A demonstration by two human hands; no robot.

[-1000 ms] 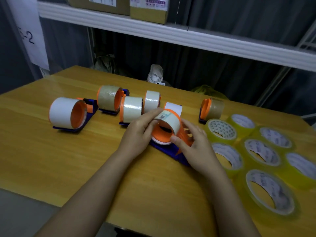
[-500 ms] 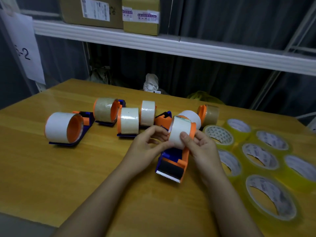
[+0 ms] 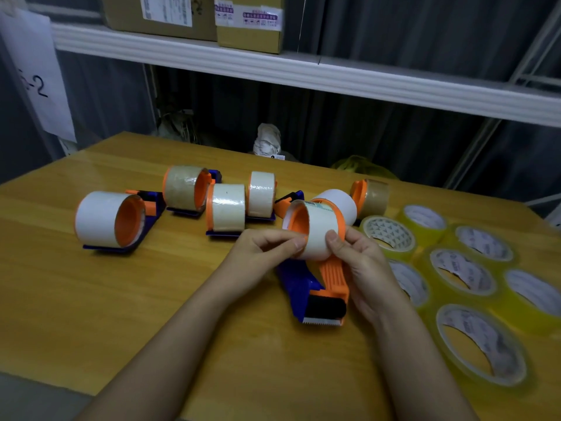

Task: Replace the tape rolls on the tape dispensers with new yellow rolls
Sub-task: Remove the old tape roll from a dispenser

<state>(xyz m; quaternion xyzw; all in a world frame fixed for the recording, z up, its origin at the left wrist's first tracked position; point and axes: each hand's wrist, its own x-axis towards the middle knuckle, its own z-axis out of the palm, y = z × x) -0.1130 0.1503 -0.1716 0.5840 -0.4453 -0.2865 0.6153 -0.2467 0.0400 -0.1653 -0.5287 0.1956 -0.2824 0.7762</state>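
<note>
Both hands grip a white roll point(image 3: 317, 235) on a dispenser point(image 3: 315, 290). Left hand point(image 3: 261, 253) pinches its edge; right hand point(image 3: 361, 265) clasps its side. Yellow rolls point(image 3: 464, 268) lie right.

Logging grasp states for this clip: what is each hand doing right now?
Left hand: pinches the white tape roll at its near edge.
Right hand: grips the same roll, still on the dispenser.

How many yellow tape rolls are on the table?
7, all lying flat at the right: back row and; middle; right edge; nearest. None looks hidden.
</note>
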